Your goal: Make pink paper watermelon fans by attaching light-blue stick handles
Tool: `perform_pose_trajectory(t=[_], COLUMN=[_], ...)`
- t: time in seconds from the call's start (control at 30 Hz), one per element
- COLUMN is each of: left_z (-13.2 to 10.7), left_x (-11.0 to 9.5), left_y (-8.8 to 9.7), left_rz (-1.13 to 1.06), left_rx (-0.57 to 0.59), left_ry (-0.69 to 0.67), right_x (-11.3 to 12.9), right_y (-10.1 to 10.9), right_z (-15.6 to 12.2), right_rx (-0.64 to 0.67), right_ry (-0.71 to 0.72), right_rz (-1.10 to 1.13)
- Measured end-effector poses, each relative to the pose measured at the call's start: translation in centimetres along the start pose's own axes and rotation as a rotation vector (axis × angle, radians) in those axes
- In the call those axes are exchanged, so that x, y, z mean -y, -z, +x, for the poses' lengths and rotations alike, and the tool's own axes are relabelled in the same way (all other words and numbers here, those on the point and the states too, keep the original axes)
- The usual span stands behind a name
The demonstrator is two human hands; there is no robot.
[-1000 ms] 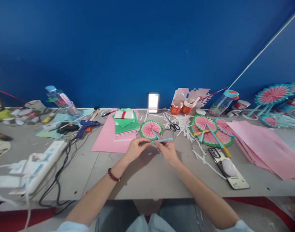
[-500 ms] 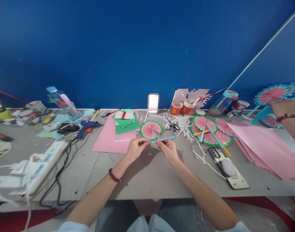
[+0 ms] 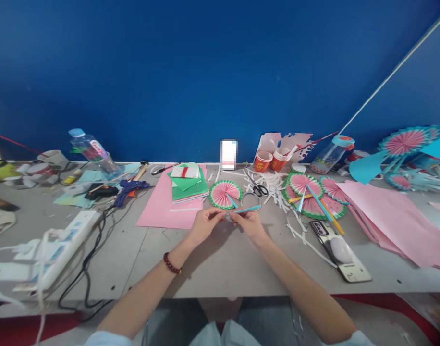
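A narrow light-blue folded paper strip point(image 3: 249, 208) is stretched above the table, slanting slightly up to the right. My left hand point(image 3: 206, 224) pinches its left end between thumb and fingers. Close beside it, my right hand point(image 3: 250, 225) is closed on the strip, and the free end sticks out past the fingers. Just beyond my hands lies a round pleated paper fan point(image 3: 223, 191), pink with a green rim and a blue piece at its lower part. Black-handled scissors point(image 3: 260, 190) rest behind my right hand, near a clear ring point(image 3: 250, 196).
Pink paper point(image 3: 158, 206) with green sheets point(image 3: 189, 191) lies left, beside a blue glue gun point(image 3: 128, 191) and a white power strip point(image 3: 67, 250). Right are white scraps point(image 3: 275, 187), red cups point(image 3: 263, 161), finished fans point(image 3: 319, 199), a phone point(image 3: 355, 269) and pink sheets point(image 3: 407, 216).
My right hand has shifted slightly left along the strip, closer to my left hand. At the far right, another person's hand has left view, and a blue paper piece there now lies farther left.
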State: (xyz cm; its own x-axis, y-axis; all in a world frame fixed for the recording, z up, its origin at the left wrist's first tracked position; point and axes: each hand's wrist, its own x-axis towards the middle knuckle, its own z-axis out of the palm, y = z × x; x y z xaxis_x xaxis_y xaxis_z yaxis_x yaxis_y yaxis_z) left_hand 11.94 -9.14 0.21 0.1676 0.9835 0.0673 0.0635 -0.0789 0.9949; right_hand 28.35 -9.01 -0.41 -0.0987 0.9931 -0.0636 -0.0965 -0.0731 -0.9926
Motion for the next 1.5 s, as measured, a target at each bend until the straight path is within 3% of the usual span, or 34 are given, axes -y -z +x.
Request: perform_pose_trajectory(t=[0.4,0.7,1.03,1.27,1.37,1.5], left_z=[0.2,0.1,0.1,-0.6,-0.7,-0.3], left_x=[-0.3,-0.1,-0.6,-0.6,-0.6,-0.5], left_y=[0.6,0.5,0.2,0.2,0.1,0.0], left_rz=[0.12,0.077,-0.104,-0.064,0.066,0.084], left_rx=[0.033,0.023,0.239,0.334,0.236,0.106], left_ry=[0.003,-0.018,0.118,0.151,0.076,-0.008], right_x=[0.6,-0.1,0.1,0.1,0.0,-0.4], right_y=[0.2,0.6,0.6,1.2,1.2,0.4], right_z=[-0.1,0.1,0.2,0.6,0.7,0.2], right_rx=[-0.059,0.061,-0.069,-0.121,-0.047,0.184], right_ry=[-0.012,-0.083,-0.041,0.018,0.009,0.002], right_rz=[0.002,0.013,0.029,0.128,0.075,-0.02])
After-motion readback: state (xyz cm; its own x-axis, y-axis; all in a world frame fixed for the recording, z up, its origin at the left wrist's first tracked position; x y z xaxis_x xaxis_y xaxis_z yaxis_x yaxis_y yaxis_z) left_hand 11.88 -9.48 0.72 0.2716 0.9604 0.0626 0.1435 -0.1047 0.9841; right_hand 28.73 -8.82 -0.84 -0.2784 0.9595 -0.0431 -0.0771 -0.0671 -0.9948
